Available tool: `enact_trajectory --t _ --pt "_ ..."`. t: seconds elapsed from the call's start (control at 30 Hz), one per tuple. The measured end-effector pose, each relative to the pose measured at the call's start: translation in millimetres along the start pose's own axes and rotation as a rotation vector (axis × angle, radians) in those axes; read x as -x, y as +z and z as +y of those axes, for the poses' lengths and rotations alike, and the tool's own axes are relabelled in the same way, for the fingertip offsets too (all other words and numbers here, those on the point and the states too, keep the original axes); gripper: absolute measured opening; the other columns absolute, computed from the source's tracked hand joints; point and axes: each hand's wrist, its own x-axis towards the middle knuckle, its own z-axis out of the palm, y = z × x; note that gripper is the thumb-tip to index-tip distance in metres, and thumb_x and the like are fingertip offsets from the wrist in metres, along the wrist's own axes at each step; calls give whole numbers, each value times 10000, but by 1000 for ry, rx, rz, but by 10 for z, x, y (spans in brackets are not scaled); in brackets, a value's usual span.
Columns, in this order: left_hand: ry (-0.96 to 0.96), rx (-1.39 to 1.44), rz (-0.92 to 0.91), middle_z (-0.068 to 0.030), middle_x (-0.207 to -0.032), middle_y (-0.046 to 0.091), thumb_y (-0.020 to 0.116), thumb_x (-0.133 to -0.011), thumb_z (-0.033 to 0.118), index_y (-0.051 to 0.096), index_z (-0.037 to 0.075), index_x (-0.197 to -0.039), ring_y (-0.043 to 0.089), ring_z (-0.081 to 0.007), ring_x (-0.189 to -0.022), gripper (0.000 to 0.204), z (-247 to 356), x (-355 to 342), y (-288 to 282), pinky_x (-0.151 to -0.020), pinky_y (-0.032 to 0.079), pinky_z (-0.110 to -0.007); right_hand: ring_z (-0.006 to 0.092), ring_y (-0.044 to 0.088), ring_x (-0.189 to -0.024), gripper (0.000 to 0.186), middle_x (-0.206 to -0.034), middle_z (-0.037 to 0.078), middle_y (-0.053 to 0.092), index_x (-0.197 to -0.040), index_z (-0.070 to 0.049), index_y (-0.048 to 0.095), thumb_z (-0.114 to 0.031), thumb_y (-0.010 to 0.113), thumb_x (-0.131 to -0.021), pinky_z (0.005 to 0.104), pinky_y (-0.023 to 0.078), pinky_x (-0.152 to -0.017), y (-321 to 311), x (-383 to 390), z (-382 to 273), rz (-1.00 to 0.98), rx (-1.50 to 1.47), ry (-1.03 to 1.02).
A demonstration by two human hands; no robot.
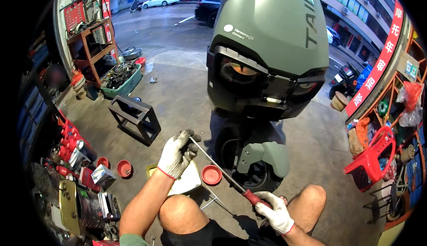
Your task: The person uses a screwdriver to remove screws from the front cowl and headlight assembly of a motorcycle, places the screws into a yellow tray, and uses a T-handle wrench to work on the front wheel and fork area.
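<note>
Head view: screwdriver (251, 196) spans both gloved hands, wheel side.
I have the right hand (275, 213) clamped round its red handle; left hand (176, 154) has fingers closed at the tip end, exact contact too small to tell. My read: the two-ended hold steadies the long, slanted shaft. Red bowl (212, 175) sits between left hand and wheel (256, 178), yellow-rimmed tub (194, 183) just past the left knee (183, 211), probably parked there for easy reach. Green scooter (267, 35) stands close ahead, likely so its low parts are reachable while crouched or seated.
</note>
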Motion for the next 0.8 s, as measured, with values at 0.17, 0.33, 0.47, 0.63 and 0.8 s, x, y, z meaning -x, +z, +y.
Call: enact_trajectory --t 0.17,0.33,0.47,0.63,0.8 --pt "-34 60 -50 -122 -952 609 554 -975 224 537 43 -1057 593 -138 -636 199 -50 -62 6 -536 492 -226 81 567 -771 421 -924 43 621 -1242 39 539 -176 632 -891 222 466 -680 -15 -24 155 -12 -230 77" --pt "-34 72 -32 -126 -952 616 562 -972 229 547 42 -1054 605 -142 -642 205 -79 -85 -22 -524 490 -221 85 574 -742 399 -880 43 632 -1209 32 564 -178 638 -879 229 470 -660 -15 -33 54 29 6 -11" --pt "-24 95 -36 -128 -944 619 568 -968 231 553 41 -1052 605 -144 -633 208 -109 -113 -42 -514 488 -224 97 584 -739 409 -855 47 651 -1163 27 598 -230 658 -851 255 481 -687 5 -17 -50 71 129 -47" --pt "10 41 -20 -128 -940 619 568 -968 231 553 43 -1050 601 -140 -614 205 -147 -123 -33 -507 484 -221 185 627 -745 362 -874 99 664 -1127 7 610 -179 677 -823 301 494 -718 48 -25 13 173 308 -183" --pt "67 -63 47 -119 -933 615 543 -980 208 543 30 -1079 588 -118 -599 203 -114 -137 9 -500 477 -219 331 626 -879 386 -960 167 633 -1144 -9 596 -117 693 -787 367 499 -793 204 -55 55 296 538 -436"
